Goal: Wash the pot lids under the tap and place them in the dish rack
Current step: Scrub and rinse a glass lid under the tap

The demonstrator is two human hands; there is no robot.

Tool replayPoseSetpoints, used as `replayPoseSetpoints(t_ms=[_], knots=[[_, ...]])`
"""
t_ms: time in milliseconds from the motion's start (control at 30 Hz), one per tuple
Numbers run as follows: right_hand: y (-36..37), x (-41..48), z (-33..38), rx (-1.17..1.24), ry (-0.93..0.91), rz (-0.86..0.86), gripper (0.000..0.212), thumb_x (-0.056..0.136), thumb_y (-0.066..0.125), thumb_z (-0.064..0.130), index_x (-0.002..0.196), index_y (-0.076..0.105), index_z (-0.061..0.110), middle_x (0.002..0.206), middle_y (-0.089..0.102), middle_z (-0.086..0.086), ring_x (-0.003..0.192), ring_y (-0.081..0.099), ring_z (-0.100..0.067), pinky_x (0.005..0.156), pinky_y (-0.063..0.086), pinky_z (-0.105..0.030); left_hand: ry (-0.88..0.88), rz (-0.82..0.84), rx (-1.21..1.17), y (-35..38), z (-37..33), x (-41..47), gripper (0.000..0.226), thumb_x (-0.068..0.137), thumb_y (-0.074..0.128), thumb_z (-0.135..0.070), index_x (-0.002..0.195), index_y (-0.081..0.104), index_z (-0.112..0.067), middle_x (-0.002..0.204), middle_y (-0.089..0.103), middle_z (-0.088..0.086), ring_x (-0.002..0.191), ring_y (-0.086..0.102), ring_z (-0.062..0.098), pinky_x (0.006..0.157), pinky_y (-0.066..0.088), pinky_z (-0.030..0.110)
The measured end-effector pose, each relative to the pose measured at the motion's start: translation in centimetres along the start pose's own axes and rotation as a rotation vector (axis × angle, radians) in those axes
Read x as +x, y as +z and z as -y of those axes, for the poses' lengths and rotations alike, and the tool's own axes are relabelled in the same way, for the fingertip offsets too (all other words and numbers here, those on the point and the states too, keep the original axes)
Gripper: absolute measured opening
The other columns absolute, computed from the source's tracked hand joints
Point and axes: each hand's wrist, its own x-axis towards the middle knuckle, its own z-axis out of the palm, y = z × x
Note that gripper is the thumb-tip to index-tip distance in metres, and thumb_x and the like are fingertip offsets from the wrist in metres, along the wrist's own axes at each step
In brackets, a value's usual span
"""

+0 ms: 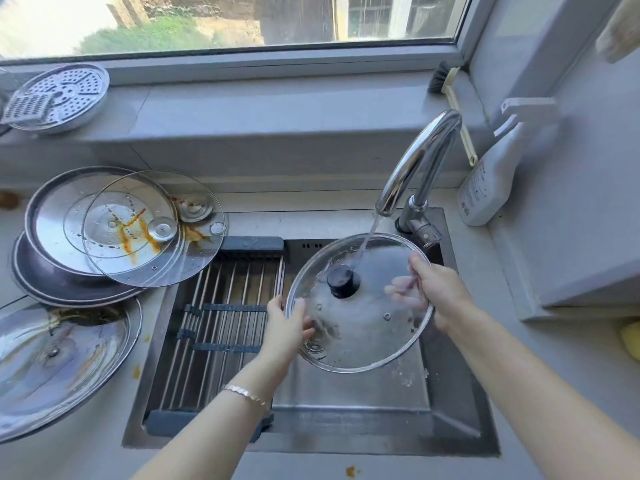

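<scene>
Left grip, right grip hold glass lid under tap; bottle label unreadable.

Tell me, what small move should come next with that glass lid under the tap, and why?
Probably turn the glass lid a little between the left hand and right hand: the stream from the tap lands only beside the black knob, so the near half likely needs rinsing before the dish rack.
</scene>
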Motion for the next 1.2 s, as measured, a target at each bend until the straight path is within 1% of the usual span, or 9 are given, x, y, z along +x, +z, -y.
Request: replayPoseSetpoints(t_ms=[67, 200, 433, 567, 633, 733, 900, 1067, 1200], knots=[[0.0, -0.4, 0.3, 0.022, 0.072, -0.038, 0.025, 0.099, 0.044, 0.02, 0.079, 0.046, 0.005, 0.062, 0.064, -0.018, 0.039, 0.063, -0.021, 0.034, 0.05, -0.026, 0.159, 0.103, 0.342, 0.2, 0.9, -1.0, 0.068, 0.091, 0.039, -0.054, 0.147, 0.018, -0.022, 0.154, 0.02, 0.006, 0.138, 0.027, 0.019, 0.111, 0.024, 0.035], [-0.5, -1.5, 1.1, 0.075, 0.226, 0.015, 0.016, 0.1, 0.037, 0.011, 0.087, 0.04, 0.003, 0.066, 0.06, -0.024, 0.042, 0.064, -0.032, 0.036, 0.053, -0.035, 0.452, 0.375, 0.655, -0.6, 2.5, -2.1, 0.094, 0.052, 0.015, -0.097, 0.136, 0.01, -0.054, 0.154, 0.0, -0.021, 0.141, -0.014, 0.002, 0.113, -0.008, 0.035], [-1.0, -2.2, 2.5, 0.154, 0.377, 0.176, 0.03, 0.097, 0.032, 0.001, 0.126, 0.029, -0.007, 0.111, 0.048, -0.04, 0.052, 0.064, -0.047, 0.037, 0.052, -0.038, 0.49, 0.502, 0.147, -1.7, 2.1, -3.2, 0.098, 0.061, 0.048, -0.085, 0.136, 0.042, -0.021, 0.143, 0.046, -0.003, 0.134, 0.04, 0.011, 0.112, 0.032, 0.034], [-0.3, -2.3, 3.2, 0.178, 0.37, 0.147, 0.004, 0.094, 0.035, 0.002, 0.096, 0.038, 0.001, 0.123, 0.05, -0.029, 0.049, 0.065, -0.04, 0.038, 0.053, -0.039, 0.625, 0.375, 0.348, -2.0, 1.4, -3.4, 0.07, 0.071, 0.054, -0.071, 0.131, 0.041, -0.037, 0.132, 0.049, -0.021, 0.124, 0.045, -0.009, 0.104, 0.039, 0.017], [0.0, -2.2, 3.4, 0.126, 0.356, 0.156, 0.008, 0.095, 0.037, 0.006, 0.087, 0.038, 0.004, 0.092, 0.06, -0.026, 0.045, 0.064, -0.034, 0.035, 0.051, -0.031, 0.661, 0.242, 0.318, -1.9, 1.3, -3.0, 0.04, 0.083, 0.06, -0.042, 0.12, 0.046, -0.042, 0.12, 0.056, -0.021, 0.109, 0.053, -0.015, 0.094, 0.046, 0.013], [0.1, -1.1, 2.7, -0.096, 0.274, 0.092, 0.036, 0.095, 0.043, 0.032, 0.108, 0.045, -0.001, 0.068, 0.063, -0.016, 0.056, 0.065, -0.024, 0.045, 0.055, -0.028, 0.534, 0.147, 0.071, -1.0, 0.3, -3.2, 0.029, 0.08, 0.064, -0.044, 0.107, 0.06, -0.036, 0.107, 0.069, -0.004, 0.094, 0.066, 0.003, 0.082, 0.054, 0.022], [-1.4, 1.0, -3.1, -0.509, 0.042, -0.181, 0.059, 0.086, 0.048, 0.052, 0.13, 0.045, 0.013, 0.124, 0.05, -0.011, 0.111, 0.049, -0.026, 0.095, 0.038, -0.037, 0.106, 0.027, -0.296, 0.3, -2.1, -3.2, 0.029, 0.09, 0.05, -0.037, 0.108, 0.06, -0.017, 0.097, 0.07, 0.018, 0.083, 0.071, 0.027, 0.071, 0.058, 0.043], [-1.5, 0.8, -5.9, 0.072, 0.14, -0.001, 0.031, 0.099, 0.035, 0.038, 0.124, 0.04, 0.021, 0.091, 0.065, -0.019, 0.071, 0.069, -0.028, 0.053, 0.057, -0.031, -0.084, 0.103, -0.432, -0.1, -4.2, -2.6, 0.032, 0.096, 0.042, -0.04, 0.107, 0.053, -0.012, 0.099, 0.064, 0.03, 0.076, 0.066, 0.036, 0.05, 0.057, 0.036], [-1.0, 0.0, -3.2, -0.081, -0.074, -0.055, 0.033, 0.1, 0.032, 0.04, 0.119, 0.044, 0.015, 0.076, 0.064, -0.022, 0.049, 0.067, -0.023, 0.045, 0.055, -0.027, -0.25, 0.167, -0.616, -0.1, -2.9, -2.0, 0.045, 0.094, 0.033, -0.052, 0.118, 0.044, -0.015, 0.093, 0.064, 0.027, 0.062, 0.07, 0.032, 0.05, 0.058, 0.041]])
